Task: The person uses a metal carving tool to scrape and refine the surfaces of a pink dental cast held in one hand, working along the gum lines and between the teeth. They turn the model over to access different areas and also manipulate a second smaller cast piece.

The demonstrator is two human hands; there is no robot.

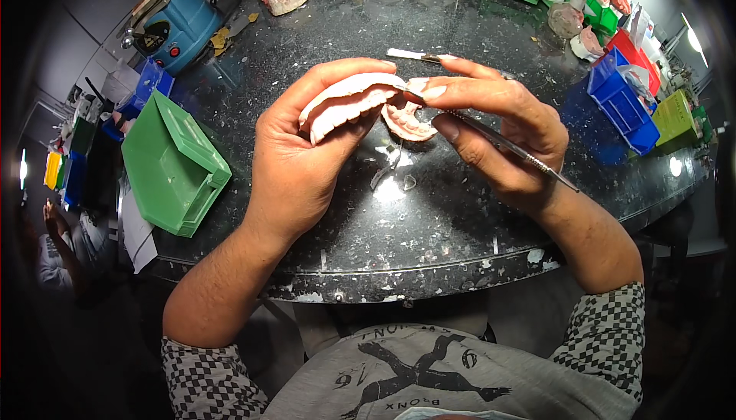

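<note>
Two hands (291, 151) (529, 117), dental cast (349, 107) in left, tool (498, 138) right, benchtop edge (429, 283) well apart

Clothing, as I observe it: heather-grey shirt (529, 385), soft fabric. Chest print (418, 374): large black X-like figure, pale breaks across its limbs, small dark characters around it. Left sleeve (211, 378) and right sleeve (606, 336): black-and-white check, squares slightly irregular, hems about at the elbow. Forearms bare below the hems. Left hand (295, 151) and right hand (510, 128): both ungloved.
</note>
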